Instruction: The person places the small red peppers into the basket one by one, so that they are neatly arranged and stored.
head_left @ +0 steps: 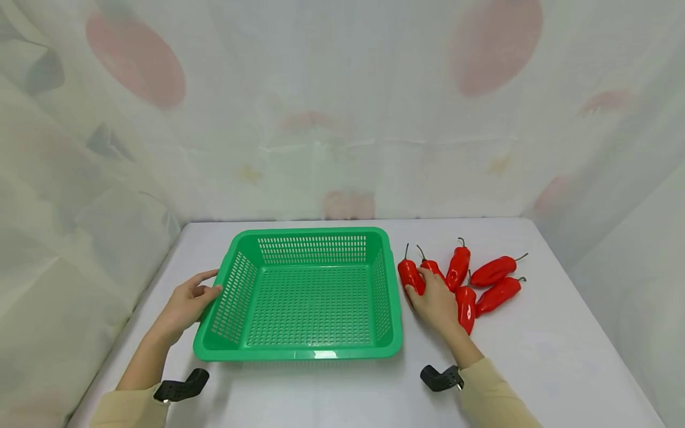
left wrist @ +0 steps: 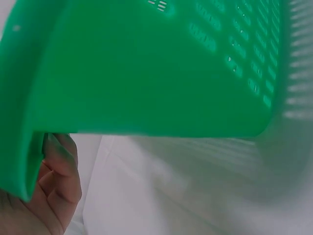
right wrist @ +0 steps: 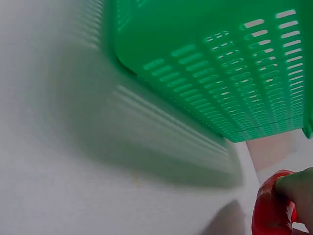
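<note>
A green plastic basket with slotted walls stands on the white table. My left hand grips its left rim; in the left wrist view the curled fingers show just under the rim. Right of the basket, my right hand pinches the leftmost red pepper between thumb and fingers. That pepper appears at the lower right of the right wrist view, with the thumb on it. A second red pepper lies close behind the fingers, partly hidden by the hand.
More red peppers lie to the right: one at the back, one beside my right wrist, and two farther right, an upper pepper and a lower pepper. A pale patterned curtain hangs behind the table.
</note>
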A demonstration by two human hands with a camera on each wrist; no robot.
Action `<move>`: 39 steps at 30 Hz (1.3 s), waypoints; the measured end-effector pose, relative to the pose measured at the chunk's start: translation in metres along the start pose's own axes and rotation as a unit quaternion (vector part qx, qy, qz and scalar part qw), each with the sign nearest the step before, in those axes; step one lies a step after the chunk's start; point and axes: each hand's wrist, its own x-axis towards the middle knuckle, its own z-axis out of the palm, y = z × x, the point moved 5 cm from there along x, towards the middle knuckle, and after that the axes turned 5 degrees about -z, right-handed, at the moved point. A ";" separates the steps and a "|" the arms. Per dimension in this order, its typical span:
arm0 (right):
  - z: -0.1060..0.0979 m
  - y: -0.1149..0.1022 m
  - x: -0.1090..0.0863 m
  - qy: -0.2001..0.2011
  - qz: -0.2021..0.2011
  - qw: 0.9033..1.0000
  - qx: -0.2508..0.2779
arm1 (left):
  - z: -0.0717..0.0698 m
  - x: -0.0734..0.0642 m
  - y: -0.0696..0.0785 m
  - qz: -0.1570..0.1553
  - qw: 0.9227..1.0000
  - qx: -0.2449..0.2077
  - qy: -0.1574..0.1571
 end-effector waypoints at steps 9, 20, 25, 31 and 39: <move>-0.018 -0.003 0.007 0.008 -0.008 1.000 -0.010 | 0.000 -0.001 0.002 0.002 1.000 -0.002 -0.001; -0.040 -0.005 0.017 0.011 -0.016 1.000 -0.009 | 0.000 -0.001 0.003 0.001 1.000 -0.004 -0.001; -0.050 -0.009 0.021 0.005 -0.021 1.000 -0.010 | 0.000 -0.001 0.002 -0.004 1.000 -0.007 -0.002; -0.057 -0.016 0.025 0.001 -0.032 0.999 -0.010 | 0.000 -0.001 0.001 -0.005 1.000 -0.011 -0.004; -0.063 -0.027 0.033 -0.004 -0.044 0.999 -0.001 | 0.000 -0.001 0.002 -0.004 1.000 -0.013 -0.010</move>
